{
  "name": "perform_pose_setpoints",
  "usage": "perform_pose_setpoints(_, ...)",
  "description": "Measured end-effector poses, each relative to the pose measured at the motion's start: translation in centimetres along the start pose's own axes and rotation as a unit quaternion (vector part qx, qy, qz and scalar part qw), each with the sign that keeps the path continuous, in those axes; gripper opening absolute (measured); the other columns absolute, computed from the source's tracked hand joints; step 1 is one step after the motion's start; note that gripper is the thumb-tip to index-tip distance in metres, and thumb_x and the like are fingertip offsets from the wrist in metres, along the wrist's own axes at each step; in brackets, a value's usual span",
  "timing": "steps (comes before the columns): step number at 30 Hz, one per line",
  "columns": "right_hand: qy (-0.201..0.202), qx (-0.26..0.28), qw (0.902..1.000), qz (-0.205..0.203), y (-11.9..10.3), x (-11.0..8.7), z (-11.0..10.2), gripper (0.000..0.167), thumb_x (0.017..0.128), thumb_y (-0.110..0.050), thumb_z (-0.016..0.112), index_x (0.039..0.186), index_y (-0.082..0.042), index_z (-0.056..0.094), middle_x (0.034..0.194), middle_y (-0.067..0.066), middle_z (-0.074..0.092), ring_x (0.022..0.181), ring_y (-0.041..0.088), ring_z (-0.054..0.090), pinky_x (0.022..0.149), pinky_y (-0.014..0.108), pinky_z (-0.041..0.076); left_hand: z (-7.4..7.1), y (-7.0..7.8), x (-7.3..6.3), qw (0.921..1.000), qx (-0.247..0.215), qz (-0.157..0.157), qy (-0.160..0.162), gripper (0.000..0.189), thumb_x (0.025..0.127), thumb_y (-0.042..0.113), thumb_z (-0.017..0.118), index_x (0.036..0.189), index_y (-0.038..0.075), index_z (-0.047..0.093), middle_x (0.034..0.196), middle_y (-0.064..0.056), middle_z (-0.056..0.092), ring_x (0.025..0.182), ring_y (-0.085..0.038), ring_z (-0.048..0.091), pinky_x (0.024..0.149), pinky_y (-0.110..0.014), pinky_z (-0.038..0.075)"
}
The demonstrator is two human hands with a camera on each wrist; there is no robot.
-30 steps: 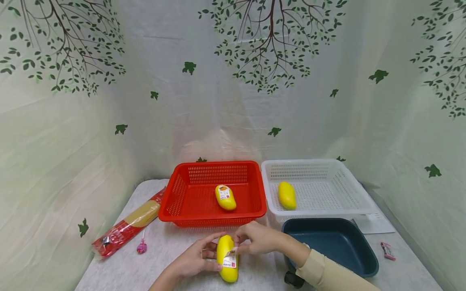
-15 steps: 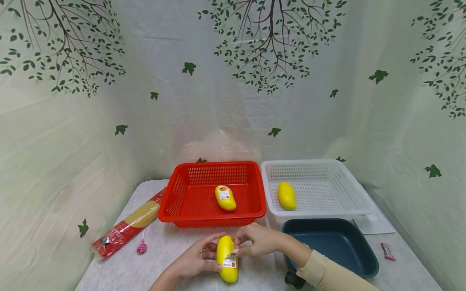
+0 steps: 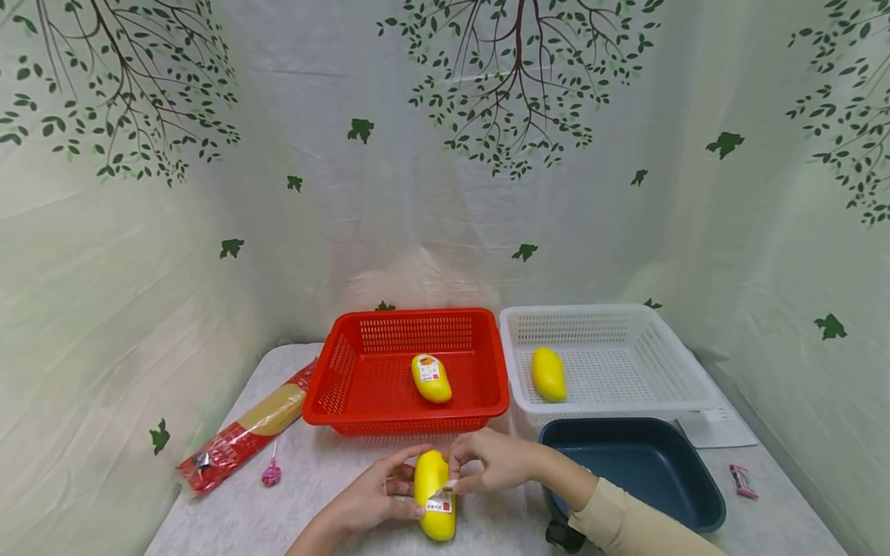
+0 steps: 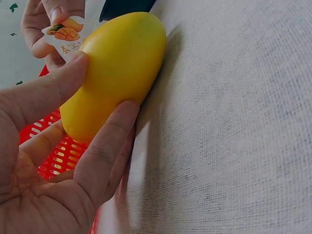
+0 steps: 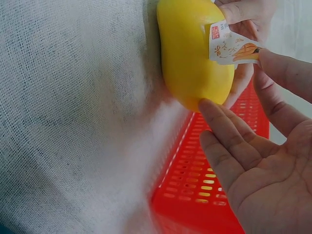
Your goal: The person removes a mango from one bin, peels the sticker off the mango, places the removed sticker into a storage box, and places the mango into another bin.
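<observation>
A yellow mango (image 3: 429, 477) lies on the table in front of the red basket. My left hand (image 3: 375, 493) grips its left side, thumb near the label and fingers round the far side. My right hand (image 3: 499, 460) pinches the lifted end of a white label (image 5: 233, 48) between thumb and forefinger. Part of that label still sticks to the mango; the raised part, with a printed mango picture, stands away from the skin. In the right wrist view, another right fingertip touches the mango's end. A labelled mango (image 3: 433, 389) lies in the red basket, and one with no visible label (image 3: 548, 374) in the white basket.
The red basket (image 3: 406, 423) and white basket (image 3: 612, 405) stand side by side at the back. A dark blue tray (image 3: 640, 471) lies by my right forearm, beside a partly hidden black object (image 3: 565, 536). Left lie a red-and-gold packet (image 3: 243, 436) and lollipop (image 3: 271, 474); right, a wrapped candy (image 3: 743, 482).
The label's lifted end has come slightly farther off the mango, pulled toward me by the right fingers. The left hand and mango stay almost in place.
</observation>
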State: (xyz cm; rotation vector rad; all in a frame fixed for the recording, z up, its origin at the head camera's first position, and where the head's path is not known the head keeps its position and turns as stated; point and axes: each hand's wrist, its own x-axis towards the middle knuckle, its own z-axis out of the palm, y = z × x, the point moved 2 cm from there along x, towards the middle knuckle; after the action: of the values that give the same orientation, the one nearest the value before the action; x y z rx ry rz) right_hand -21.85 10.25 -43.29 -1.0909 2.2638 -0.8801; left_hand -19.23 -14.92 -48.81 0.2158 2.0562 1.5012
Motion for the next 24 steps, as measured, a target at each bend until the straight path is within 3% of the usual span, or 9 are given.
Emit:
perform_pose_setpoints(5, -0.006, 0.0, 1.0, -0.005, 0.06, 0.0, -0.01, 0.01, 0.097, -0.032, 0.073, 0.097, -0.022, 0.07, 0.112, -0.014, 0.069, 0.107, -0.003, 0.059, 0.108, 0.028, 0.054, -0.01, 0.02, 0.0, 1.0, -0.003, 0.002, 0.0, 0.089, 0.084, 0.004, 0.089, 0.161, 0.023, 0.049, 0.13, -0.012, 0.062, 0.107, -0.024, 0.065, 0.095, -0.04, 0.064)
perform_pose_setpoints(11, -0.012, 0.005, 0.9999, -0.005, -0.04, -0.19, -0.04, 0.011, 0.098, -0.032, 0.072, 0.097, -0.021, 0.07, 0.127, -0.007, 0.071, 0.113, -0.003, 0.058, 0.111, 0.032, 0.054, -0.02, 0.01, -0.02, 0.9999, -0.01, 0.002, -0.003, 0.088, 0.084, 0.003, 0.089, 0.161, 0.023, 0.049, 0.13, -0.012, 0.062, 0.107, -0.024, 0.065, 0.094, -0.039, 0.064)
perform_pose_setpoints(19, -0.017, -0.01, 0.9998, -0.004, -0.22, -0.35, -0.23, 0.013, 0.098, -0.035, 0.071, 0.096, -0.023, 0.069, 0.138, -0.006, 0.071, 0.124, -0.001, 0.059, 0.112, 0.028, 0.052, 0.08, 0.17, -0.07, 1.0, -0.008, 0.005, 0.001, 0.088, 0.084, 0.002, 0.089, 0.16, 0.023, 0.049, 0.131, -0.013, 0.061, 0.106, -0.024, 0.064, 0.094, -0.039, 0.064)
perform_pose_setpoints(24, -0.022, -0.011, 0.9997, -0.002, -0.45, -0.51, -0.16, 0.016, 0.097, -0.038, 0.071, 0.094, -0.023, 0.069, 0.144, -0.004, 0.068, 0.122, -0.002, 0.058, 0.114, 0.029, 0.051, 0.05, 0.15, -0.12, 0.9999, -0.014, 0.003, -0.001, 0.089, 0.084, 0.001, 0.089, 0.161, 0.023, 0.049, 0.13, -0.013, 0.061, 0.106, -0.025, 0.065, 0.092, -0.038, 0.064)
